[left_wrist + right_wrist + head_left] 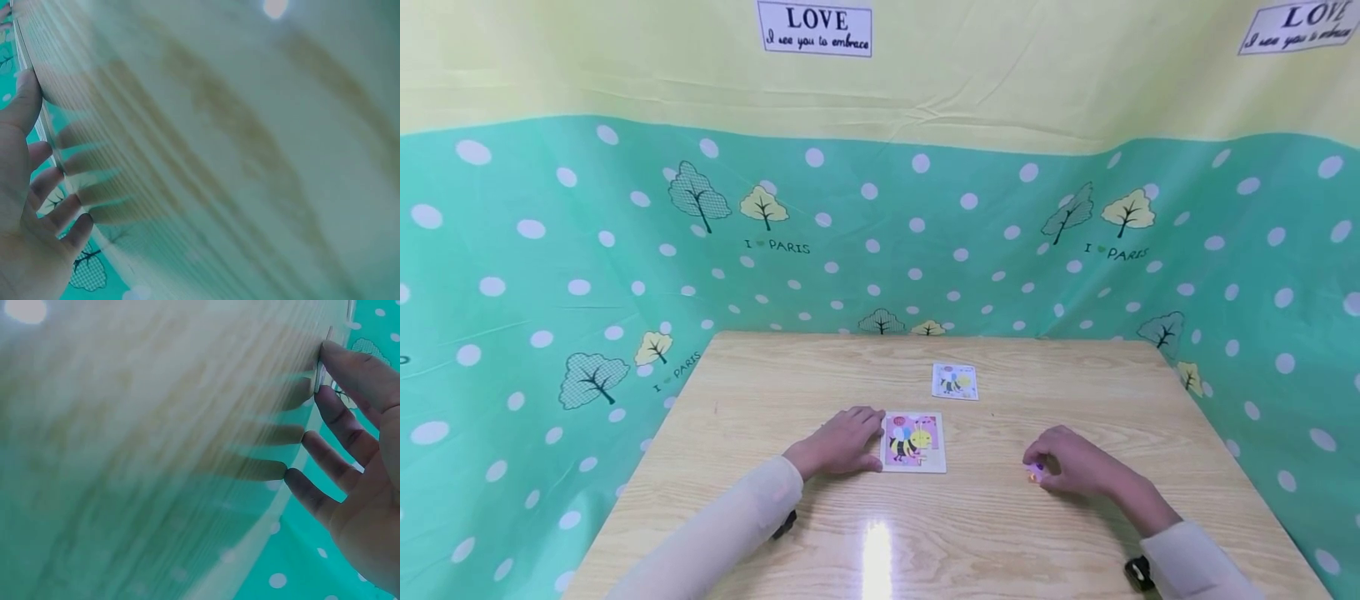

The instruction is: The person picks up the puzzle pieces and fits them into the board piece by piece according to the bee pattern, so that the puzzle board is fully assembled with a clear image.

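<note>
A square bee puzzle (pixel 913 442) in a white frame lies flat on the table, with a paler patch at its lower right. My left hand (pixel 845 442) rests along the left edge of that frame, thumb and fingers spread; the left wrist view shows the fingertips down on the wood. To the right, my right hand (pixel 1078 461) pinches a small pink and purple puzzle piece (pixel 1034 473) between thumb and fingers. In the right wrist view the piece (pixel 320 375) stands on edge close to the tabletop.
Behind the puzzle lies a smaller bee picture card (pixel 955 382). The wooden table (pixel 805 367) is enclosed at the back and sides by a green dotted cloth (pixel 925 250). A dark watch-like object (pixel 1138 573) shows by the right wrist.
</note>
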Tool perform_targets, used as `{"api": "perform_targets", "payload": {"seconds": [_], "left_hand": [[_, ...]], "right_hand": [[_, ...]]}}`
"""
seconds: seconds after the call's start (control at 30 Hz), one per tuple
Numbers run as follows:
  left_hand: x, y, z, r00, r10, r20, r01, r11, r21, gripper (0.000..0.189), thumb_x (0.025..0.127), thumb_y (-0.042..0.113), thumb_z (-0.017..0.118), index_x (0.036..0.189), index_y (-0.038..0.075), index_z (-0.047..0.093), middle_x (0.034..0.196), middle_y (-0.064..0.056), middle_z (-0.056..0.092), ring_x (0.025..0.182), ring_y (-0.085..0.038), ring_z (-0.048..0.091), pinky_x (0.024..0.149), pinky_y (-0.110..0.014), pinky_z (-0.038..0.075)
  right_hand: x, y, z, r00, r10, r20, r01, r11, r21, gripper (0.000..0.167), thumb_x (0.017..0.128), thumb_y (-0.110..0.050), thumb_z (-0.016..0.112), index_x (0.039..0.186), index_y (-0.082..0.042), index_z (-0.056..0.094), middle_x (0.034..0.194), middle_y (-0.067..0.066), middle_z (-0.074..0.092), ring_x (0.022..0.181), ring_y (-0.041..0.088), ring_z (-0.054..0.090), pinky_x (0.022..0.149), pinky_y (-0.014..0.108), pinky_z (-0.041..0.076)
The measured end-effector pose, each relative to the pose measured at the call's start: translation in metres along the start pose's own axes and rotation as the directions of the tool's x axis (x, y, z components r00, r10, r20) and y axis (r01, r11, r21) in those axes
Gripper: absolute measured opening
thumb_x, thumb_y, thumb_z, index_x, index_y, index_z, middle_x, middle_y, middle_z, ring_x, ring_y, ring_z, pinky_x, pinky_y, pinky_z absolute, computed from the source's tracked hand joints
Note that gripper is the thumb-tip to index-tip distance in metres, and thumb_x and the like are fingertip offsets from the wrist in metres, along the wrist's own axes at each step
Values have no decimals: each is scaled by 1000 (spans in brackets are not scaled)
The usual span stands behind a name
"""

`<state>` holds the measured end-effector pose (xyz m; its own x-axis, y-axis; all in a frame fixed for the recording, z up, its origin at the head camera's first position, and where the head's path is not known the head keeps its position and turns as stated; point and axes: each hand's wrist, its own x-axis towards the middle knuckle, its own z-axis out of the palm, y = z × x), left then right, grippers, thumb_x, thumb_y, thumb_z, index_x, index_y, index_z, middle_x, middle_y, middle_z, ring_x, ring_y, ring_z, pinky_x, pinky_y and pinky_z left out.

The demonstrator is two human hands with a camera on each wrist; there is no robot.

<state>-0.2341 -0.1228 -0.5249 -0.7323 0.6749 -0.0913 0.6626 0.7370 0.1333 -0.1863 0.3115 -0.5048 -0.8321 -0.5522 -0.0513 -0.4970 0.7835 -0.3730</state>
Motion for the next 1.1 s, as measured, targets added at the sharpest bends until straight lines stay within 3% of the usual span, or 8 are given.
{"api": "perform_targets", "payload": {"seconds": [0.53, 0.9, 1.1], "left_hand": [[-1, 1, -1, 1000, 1, 6, -1, 1000, -8, 67, 90, 64, 62, 135, 14, 59, 159, -11, 45, 146, -32, 42, 121, -50, 38], [0, 0, -4, 1000, 5, -3, -5, 1000, 0, 66, 89, 63, 64, 133, 13, 60, 158, -14, 46, 145, -34, 43, 120, -52, 39], [0, 1, -1, 1000, 4, 2, -4, 1000, -13, 67, 90, 63, 63, 134, 13, 60, 158, -13, 45, 146, -34, 43, 121, -51, 38]], "right_hand": [[3, -5, -1, 1000, 9, -7, -9, 1000, 16, 21, 84, -20, 81, 104, -23, 77, 96, -18, 68, 95, 7, 59, 87, 34, 57], [25, -20, -3, 1000, -6, -8, 6, 1000, 25, 22, 85, -24, 81, 107, -23, 78, 103, -13, 73, 102, 15, 64, 93, 44, 57], [41, -34, 2, 1000, -26, 12, 26, 998, 50, 25, 85, -23, 81, 110, -22, 78, 102, -14, 73, 101, 13, 63, 93, 42, 56]]}}
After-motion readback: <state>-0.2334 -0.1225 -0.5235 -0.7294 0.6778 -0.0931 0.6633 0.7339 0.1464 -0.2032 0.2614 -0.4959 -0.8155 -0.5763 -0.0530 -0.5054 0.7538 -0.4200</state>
